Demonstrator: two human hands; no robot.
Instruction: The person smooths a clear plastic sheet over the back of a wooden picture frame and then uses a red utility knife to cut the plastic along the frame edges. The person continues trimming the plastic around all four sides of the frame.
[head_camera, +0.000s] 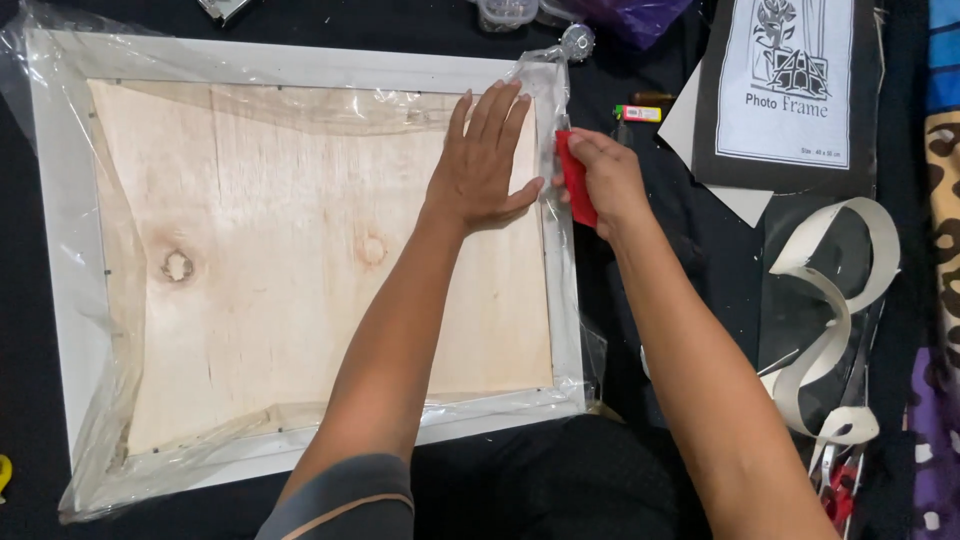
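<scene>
Red tool (576, 180) — half hidden in right hand (612, 180)

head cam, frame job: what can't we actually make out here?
- Red tool: mostly hidden inside the right hand, its kind unclear.
- Picture frame: front faces down; plastic wrap blurs its edges.
- Items at the top edge: cropped by the image.
- Red-handled tool, bottom right: under the white strip, too small.

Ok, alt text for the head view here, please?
Seen from above, a left hand presses flat on the plywood backing of a white picture frame loosely wrapped in clear plastic film, while the right hand holds a red tool at the frame's right edge. A curled white strip lies to the right.
</scene>
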